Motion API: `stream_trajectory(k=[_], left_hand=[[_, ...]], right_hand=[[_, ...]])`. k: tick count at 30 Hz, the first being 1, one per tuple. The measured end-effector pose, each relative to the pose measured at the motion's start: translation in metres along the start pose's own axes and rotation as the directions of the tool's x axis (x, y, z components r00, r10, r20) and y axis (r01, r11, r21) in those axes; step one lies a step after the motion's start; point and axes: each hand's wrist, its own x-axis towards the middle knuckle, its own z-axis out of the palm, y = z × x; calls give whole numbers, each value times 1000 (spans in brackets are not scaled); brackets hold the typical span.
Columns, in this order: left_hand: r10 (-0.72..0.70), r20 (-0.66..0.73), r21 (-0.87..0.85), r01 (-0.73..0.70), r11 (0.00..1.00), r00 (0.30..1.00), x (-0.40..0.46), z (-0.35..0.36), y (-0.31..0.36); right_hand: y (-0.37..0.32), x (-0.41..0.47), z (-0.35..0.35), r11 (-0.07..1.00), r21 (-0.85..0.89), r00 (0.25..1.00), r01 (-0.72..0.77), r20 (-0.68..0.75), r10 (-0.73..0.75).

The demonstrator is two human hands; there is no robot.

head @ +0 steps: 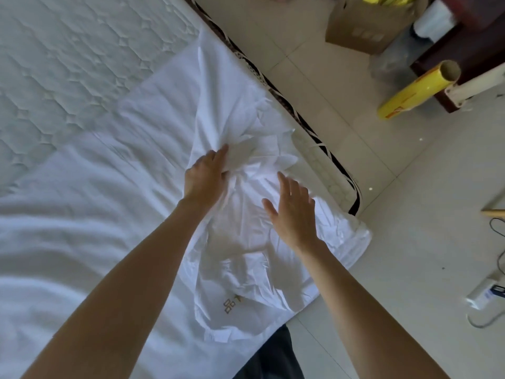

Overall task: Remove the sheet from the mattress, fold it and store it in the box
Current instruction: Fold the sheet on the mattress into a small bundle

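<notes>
I have the white sheet [246, 220] bunched in a loose heap at the near right corner of the mattress [68, 64], with one fold spilling over the right edge toward the floor. The far left part of the mattress is already bare quilting, so I judge the stripping is well along and gathering is the step in hand.

My left hand [203, 173] pinches a ridge of cloth at the far side of the heap, fingers curled into the folds. My right hand [293, 212] is spread flat, fingers straight, over the middle of the heap; I cannot tell whether it presses the cloth or hovers just above it.

The sheet looks thin, light and limp. It will not hold a shape, so a grip in the middle only drags a bundle. For folding I would hunt out a hem or a corner; the small gold mark near the near edge may help find one.

The mattress top to the left gives open room to spread and fold. The cardboard box [366, 26] stands on the floor beyond the right edge, well apart, with a yellow roll [418, 91] and cables on the floor nearby to avoid snagging.
</notes>
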Motion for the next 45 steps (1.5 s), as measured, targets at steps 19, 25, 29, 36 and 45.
stream_trajectory(k=[19,25,29,36,45], left_hand=[[-599,-313,-401,469,787,737,-86,-79,-190],[-482,195,-259,519,815,854,-56,-46,-195],[-459,-118,-64,454,889,881,-82,-46,-211],[231,38,-179,-220,959,972,-140,-33,-142],[434,186,32,-447,894,881,-195,-4,-105]], right_hand=[[-165,46,49,890,-115,855,442,354,-379],[-151,8,76,744,-213,738,634,453,-500],[-136,-32,74,727,-108,716,679,316,-622],[-78,-82,41,896,-155,888,416,279,-365],[-41,-166,34,807,-73,802,585,195,-564]])
